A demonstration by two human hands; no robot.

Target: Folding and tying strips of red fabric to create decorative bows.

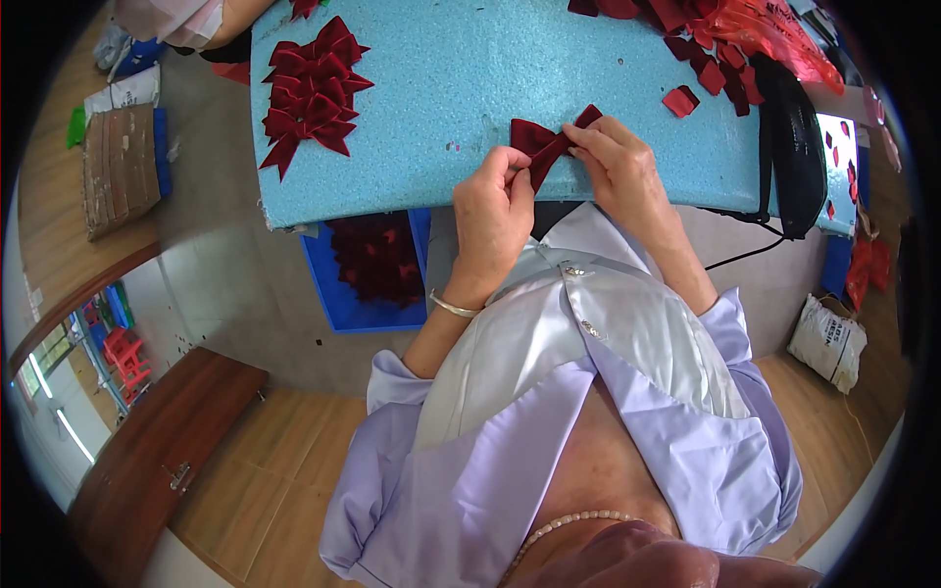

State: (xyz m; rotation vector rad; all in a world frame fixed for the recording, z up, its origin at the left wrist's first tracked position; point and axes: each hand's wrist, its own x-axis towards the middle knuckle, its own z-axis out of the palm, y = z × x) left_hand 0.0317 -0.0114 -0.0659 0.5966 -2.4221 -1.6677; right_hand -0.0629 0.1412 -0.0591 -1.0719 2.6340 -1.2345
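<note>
A dark red velvet bow is held between my two hands, just above the near edge of the light blue table. My left hand pinches its lower left side with thumb and fingers. On the other side, my right hand grips it near the upper right loop, fingertips close to its middle. Parts of the bow are covered by my fingers. Several finished-looking red bows lie overlapping in a cluster at the table's left end.
Loose red velvet pieces and a red plastic bag lie at the far right, beside a black bag. Below the table stands a blue bin of dark red pieces. Another person's arm shows at the far left.
</note>
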